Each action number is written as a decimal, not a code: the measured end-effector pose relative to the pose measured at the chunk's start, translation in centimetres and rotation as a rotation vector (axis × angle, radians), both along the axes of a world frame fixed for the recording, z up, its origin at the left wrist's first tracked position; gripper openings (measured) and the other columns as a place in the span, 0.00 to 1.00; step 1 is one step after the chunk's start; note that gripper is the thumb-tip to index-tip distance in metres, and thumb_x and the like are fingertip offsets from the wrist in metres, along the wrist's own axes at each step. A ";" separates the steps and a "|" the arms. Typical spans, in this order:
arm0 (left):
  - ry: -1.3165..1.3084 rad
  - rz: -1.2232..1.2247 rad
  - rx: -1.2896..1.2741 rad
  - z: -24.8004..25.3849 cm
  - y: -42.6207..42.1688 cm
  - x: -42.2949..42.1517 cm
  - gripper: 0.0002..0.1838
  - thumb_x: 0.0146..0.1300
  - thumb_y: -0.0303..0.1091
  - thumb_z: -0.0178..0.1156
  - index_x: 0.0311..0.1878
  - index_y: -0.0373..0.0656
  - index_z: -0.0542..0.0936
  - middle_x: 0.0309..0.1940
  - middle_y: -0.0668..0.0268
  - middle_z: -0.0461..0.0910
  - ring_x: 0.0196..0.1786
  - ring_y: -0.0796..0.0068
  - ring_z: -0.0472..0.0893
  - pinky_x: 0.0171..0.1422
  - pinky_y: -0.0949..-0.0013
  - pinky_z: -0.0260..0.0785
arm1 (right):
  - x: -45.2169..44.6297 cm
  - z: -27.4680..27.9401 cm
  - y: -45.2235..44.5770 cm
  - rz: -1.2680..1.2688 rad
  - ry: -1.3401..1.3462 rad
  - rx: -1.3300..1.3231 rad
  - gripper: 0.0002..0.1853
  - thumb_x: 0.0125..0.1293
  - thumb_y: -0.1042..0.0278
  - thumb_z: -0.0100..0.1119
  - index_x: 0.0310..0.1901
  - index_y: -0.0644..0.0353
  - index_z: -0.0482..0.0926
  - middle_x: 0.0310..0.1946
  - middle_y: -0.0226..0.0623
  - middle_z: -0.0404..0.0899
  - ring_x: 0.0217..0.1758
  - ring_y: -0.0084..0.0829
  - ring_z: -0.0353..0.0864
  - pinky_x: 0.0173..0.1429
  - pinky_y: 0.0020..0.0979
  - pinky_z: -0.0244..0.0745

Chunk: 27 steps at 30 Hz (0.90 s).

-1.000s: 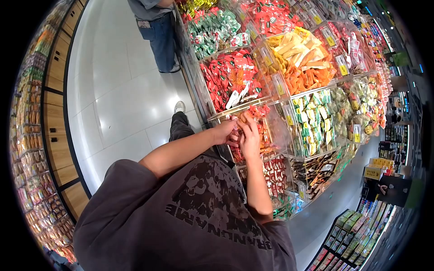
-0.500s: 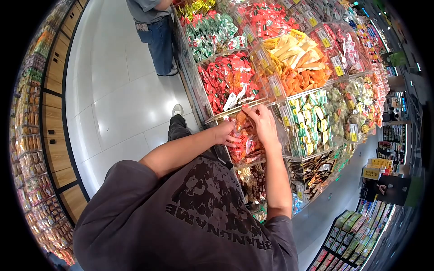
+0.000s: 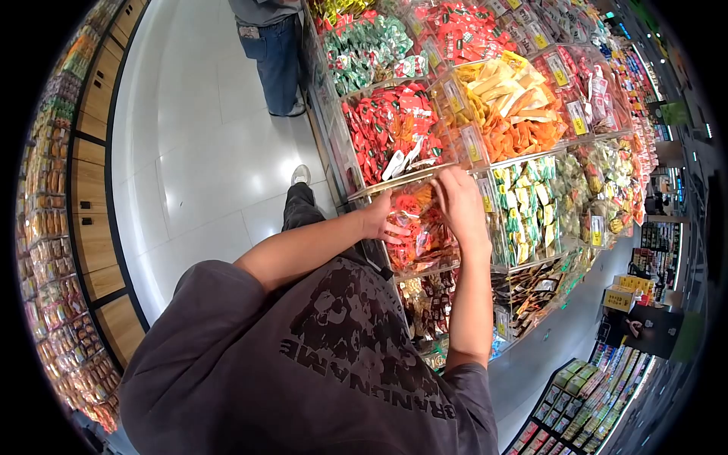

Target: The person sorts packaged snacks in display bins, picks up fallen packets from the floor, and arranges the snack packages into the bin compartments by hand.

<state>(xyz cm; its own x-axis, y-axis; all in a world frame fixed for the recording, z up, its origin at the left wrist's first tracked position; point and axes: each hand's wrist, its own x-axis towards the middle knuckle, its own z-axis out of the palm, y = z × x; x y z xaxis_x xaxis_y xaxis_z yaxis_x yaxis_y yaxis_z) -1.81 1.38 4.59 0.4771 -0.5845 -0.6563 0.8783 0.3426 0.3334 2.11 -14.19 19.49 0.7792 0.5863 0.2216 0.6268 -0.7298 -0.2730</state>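
Red and orange wrapped packets [image 3: 415,241] fill a clear bin at the front edge of the display. My left hand [image 3: 381,220] is at the bin's left side, its fingers spread over the packets. At the bin's upper right, beside the clear divider, is my right hand [image 3: 461,199], with its fingers bent downward and close together; whether anything is between them is hidden. Just beyond both hands lies a bin of red packets with green marks [image 3: 387,125].
Green and yellow packets [image 3: 527,205] fill the bin to the right, and orange and yellow packets [image 3: 516,114] the one behind it. A person in jeans [image 3: 279,68] stands in the aisle at the upper left. Wooden cabinets [image 3: 95,182] line the far left.
Both hands have parted from where they met over the bin. My right hand has moved right towards the divider, and my left hand has spread its fingers on the packets.
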 end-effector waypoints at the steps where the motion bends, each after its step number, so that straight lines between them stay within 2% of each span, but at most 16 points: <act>1: -0.039 -0.012 -0.004 0.4 0.2 0.0 0.40 0.73 0.70 0.24 0.81 0.61 0.50 0.79 0.66 0.54 0.69 0.40 0.71 0.70 0.34 0.65 | -0.3 0.6 0.1 -0.102 0.053 -0.029 0.06 0.69 0.71 0.61 0.44 0.62 0.77 0.44 0.47 0.80 0.47 0.50 0.80 0.49 0.44 0.75; 2: -0.038 -0.012 -0.005 -0.1 0.2 0.0 0.40 0.73 0.70 0.24 0.81 0.61 0.50 0.79 0.66 0.54 0.69 0.40 0.71 0.70 0.34 0.65 | -0.5 0.9 0.3 -0.162 0.095 0.053 0.08 0.69 0.70 0.62 0.43 0.64 0.77 0.40 0.50 0.79 0.41 0.53 0.79 0.45 0.46 0.74; 5: 0.035 -0.014 -0.075 -1.3 -0.1 0.2 0.40 0.73 0.69 0.23 0.82 0.62 0.51 0.81 0.69 0.51 0.70 0.41 0.71 0.70 0.35 0.63 | -0.4 0.3 0.3 -0.221 0.232 0.162 0.09 0.67 0.69 0.64 0.39 0.66 0.76 0.38 0.53 0.79 0.41 0.58 0.78 0.45 0.50 0.74; 6: 0.060 0.028 -0.051 -1.3 -0.3 0.1 0.39 0.73 0.69 0.22 0.80 0.61 0.55 0.79 0.66 0.55 0.67 0.43 0.74 0.70 0.35 0.64 | -0.4 -0.4 0.3 -0.266 0.266 0.177 0.10 0.65 0.69 0.66 0.38 0.66 0.77 0.36 0.54 0.79 0.41 0.59 0.79 0.45 0.51 0.74; 7: 0.084 0.074 -0.028 -1.1 -0.3 0.1 0.40 0.73 0.69 0.21 0.78 0.60 0.59 0.78 0.64 0.58 0.65 0.46 0.77 0.70 0.35 0.64 | -0.3 -1.5 0.1 -0.267 0.264 0.178 0.10 0.65 0.69 0.66 0.38 0.66 0.77 0.36 0.54 0.79 0.41 0.59 0.79 0.45 0.51 0.74; 8: 0.082 0.075 -0.027 -1.0 -0.4 0.1 0.40 0.73 0.69 0.21 0.78 0.60 0.59 0.78 0.64 0.58 0.65 0.46 0.77 0.70 0.35 0.64 | -0.2 -2.7 -0.2 -0.259 0.234 0.136 0.09 0.65 0.69 0.66 0.38 0.66 0.78 0.36 0.54 0.80 0.41 0.59 0.80 0.45 0.50 0.74; 10: 0.182 0.116 0.009 -0.5 -0.7 0.1 0.38 0.73 0.68 0.21 0.80 0.62 0.55 0.78 0.71 0.58 0.70 0.44 0.72 0.70 0.33 0.62 | -0.5 -3.2 0.4 -0.294 0.203 0.067 0.09 0.64 0.69 0.67 0.38 0.65 0.81 0.36 0.53 0.82 0.42 0.58 0.81 0.45 0.50 0.75; 13: 0.133 0.094 -0.006 -1.1 -0.7 0.2 0.36 0.75 0.67 0.22 0.76 0.59 0.59 0.74 0.70 0.63 0.68 0.45 0.74 0.69 0.32 0.64 | -0.8 -4.0 1.4 -0.332 0.246 0.120 0.09 0.62 0.69 0.70 0.37 0.65 0.81 0.36 0.52 0.82 0.41 0.55 0.81 0.46 0.47 0.75; 14: 0.133 0.095 -0.005 -1.2 -0.8 0.2 0.36 0.75 0.67 0.22 0.76 0.59 0.59 0.74 0.70 0.63 0.68 0.45 0.74 0.69 0.32 0.64 | -0.7 -4.7 1.4 -0.275 0.198 0.136 0.09 0.63 0.66 0.69 0.37 0.63 0.82 0.36 0.49 0.82 0.40 0.55 0.82 0.44 0.48 0.76; 17: 0.107 0.115 0.071 -0.2 -1.1 -0.1 0.32 0.78 0.63 0.27 0.73 0.57 0.62 0.72 0.70 0.65 0.63 0.47 0.78 0.63 0.34 0.70 | -1.5 -4.9 2.7 -0.326 0.139 -0.007 0.10 0.65 0.62 0.68 0.38 0.60 0.82 0.37 0.46 0.82 0.39 0.54 0.82 0.42 0.49 0.76; 19: 0.060 0.086 0.149 -1.7 -1.7 0.0 0.26 0.80 0.57 0.34 0.73 0.55 0.60 0.71 0.66 0.65 0.59 0.49 0.81 0.55 0.38 0.77 | -1.5 -5.1 3.0 -0.318 0.090 -0.066 0.10 0.66 0.60 0.66 0.38 0.57 0.82 0.37 0.43 0.82 0.38 0.53 0.83 0.40 0.49 0.77; 20: 0.084 0.102 0.236 -2.1 -2.1 0.1 0.24 0.81 0.50 0.39 0.73 0.53 0.53 0.69 0.62 0.66 0.56 0.52 0.82 0.49 0.42 0.82 | -1.6 -4.9 3.1 -0.315 0.105 -0.095 0.10 0.66 0.60 0.66 0.38 0.57 0.82 0.38 0.43 0.82 0.38 0.52 0.84 0.40 0.49 0.77; 21: 0.084 0.104 0.235 -2.6 -2.3 0.1 0.24 0.81 0.50 0.39 0.73 0.53 0.53 0.69 0.62 0.66 0.56 0.52 0.82 0.49 0.42 0.82 | -1.7 -4.9 3.2 -0.310 0.120 -0.126 0.10 0.66 0.60 0.66 0.38 0.56 0.82 0.38 0.42 0.82 0.38 0.51 0.84 0.39 0.49 0.78; 23: 0.046 0.093 0.236 -3.6 -2.7 -0.1 0.30 0.80 0.47 0.44 0.74 0.54 0.41 0.66 0.58 0.69 0.55 0.53 0.83 0.48 0.45 0.84 | -1.7 -5.0 3.2 -0.305 0.106 -0.131 0.09 0.65 0.61 0.67 0.38 0.57 0.82 0.37 0.42 0.82 0.38 0.51 0.84 0.39 0.48 0.78; 26: 0.014 0.074 0.227 -3.5 -3.1 -0.3 0.34 0.79 0.47 0.46 0.74 0.55 0.35 0.62 0.56 0.72 0.54 0.54 0.83 0.47 0.47 0.85 | -1.8 -6.0 3.0 -0.264 0.092 -0.111 0.09 0.64 0.62 0.67 0.37 0.57 0.81 0.35 0.43 0.82 0.38 0.50 0.84 0.39 0.48 0.78; 27: 0.003 0.069 0.224 -2.9 -3.0 -0.4 0.36 0.78 0.47 0.47 0.73 0.55 0.33 0.61 0.56 0.73 0.54 0.55 0.84 0.47 0.47 0.85 | -2.1 -6.4 3.2 -0.256 0.061 -0.147 0.08 0.64 0.63 0.65 0.36 0.57 0.81 0.34 0.41 0.82 0.39 0.47 0.85 0.39 0.47 0.80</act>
<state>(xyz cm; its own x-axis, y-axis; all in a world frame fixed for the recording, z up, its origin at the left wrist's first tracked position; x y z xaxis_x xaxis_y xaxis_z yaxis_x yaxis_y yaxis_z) -2.18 -1.62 1.67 0.5088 -0.3901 -0.7675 0.8565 0.3191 0.4056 0.02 -11.00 13.05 0.9153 0.3910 0.0968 0.4026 -0.8966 -0.1844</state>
